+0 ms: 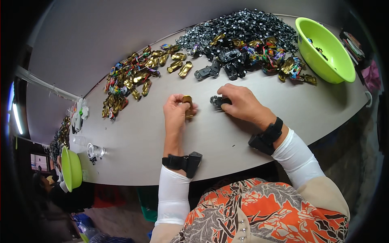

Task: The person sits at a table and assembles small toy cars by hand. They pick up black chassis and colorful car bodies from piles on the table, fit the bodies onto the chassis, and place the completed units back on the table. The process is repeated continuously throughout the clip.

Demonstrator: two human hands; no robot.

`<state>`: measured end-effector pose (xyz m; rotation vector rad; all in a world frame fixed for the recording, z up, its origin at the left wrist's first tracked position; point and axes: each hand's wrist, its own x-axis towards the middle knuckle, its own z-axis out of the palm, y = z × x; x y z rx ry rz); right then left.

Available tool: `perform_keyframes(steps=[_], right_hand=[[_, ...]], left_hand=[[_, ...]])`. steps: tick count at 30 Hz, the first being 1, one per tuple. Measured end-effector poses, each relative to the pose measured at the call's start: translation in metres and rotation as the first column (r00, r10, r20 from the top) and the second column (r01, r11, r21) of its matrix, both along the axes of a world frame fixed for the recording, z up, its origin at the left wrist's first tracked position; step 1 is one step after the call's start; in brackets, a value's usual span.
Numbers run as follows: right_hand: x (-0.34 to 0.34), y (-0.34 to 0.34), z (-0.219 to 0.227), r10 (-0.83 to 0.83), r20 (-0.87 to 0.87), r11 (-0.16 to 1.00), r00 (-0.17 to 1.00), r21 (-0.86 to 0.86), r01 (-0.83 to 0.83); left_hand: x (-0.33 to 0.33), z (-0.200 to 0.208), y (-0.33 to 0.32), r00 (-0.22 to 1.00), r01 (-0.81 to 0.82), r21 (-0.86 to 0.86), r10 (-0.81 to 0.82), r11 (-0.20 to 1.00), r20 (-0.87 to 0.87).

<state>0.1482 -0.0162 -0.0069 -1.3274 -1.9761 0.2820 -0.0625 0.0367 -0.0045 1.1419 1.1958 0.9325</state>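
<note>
My left hand (177, 108) is closed around a gold toy car body (187, 106), held upright between thumb and fingers just above the table. To its right, my right hand (242, 102) grips a black toy car chassis (219, 101) with small wheels, its fingers curled over one end. The two parts are apart from each other. Beyond my hands lie a few loose gold car bodies (185, 69) and black chassis (207, 71). Both wrists carry black straps with a box-shaped device.
A large heap of small black wheel parts (247, 30) lies at the back. Gold and multicoloured car bodies (135, 77) pile up at the left. A green basin (336, 60) stands at the back right, another (71, 168) at the left near a person, beside a clear cup (95, 151).
</note>
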Motion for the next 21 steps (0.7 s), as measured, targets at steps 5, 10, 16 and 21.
perform_keyframes(steps=[5, 10, 16, 21], right_hand=[[-0.008, -0.003, 0.014, -0.109, -0.692, 0.854, 0.714, -0.432, -0.289], [-0.009, -0.003, 0.006, -0.192, -0.796, 0.803, 0.574, -0.464, -0.374], [-0.018, -0.003, -0.002, -0.209, -0.731, 0.921, 0.650, -0.371, -0.121], [-0.024, -0.012, 0.018, -0.249, -0.840, 0.835, 0.482, -0.438, -0.332]], left_hand=[[0.010, 0.001, -0.014, 0.897, 0.161, -0.091, -0.107, 0.983, 0.430], [0.023, 0.011, -0.023, 0.793, 0.349, -0.081, -0.247, 0.934, 0.557], [0.031, 0.001, -0.031, 0.815, 0.339, -0.034, -0.275, 0.940, 0.510], [0.028, -0.002, -0.030, 0.795, 0.280, -0.076, -0.187, 0.957, 0.577]])
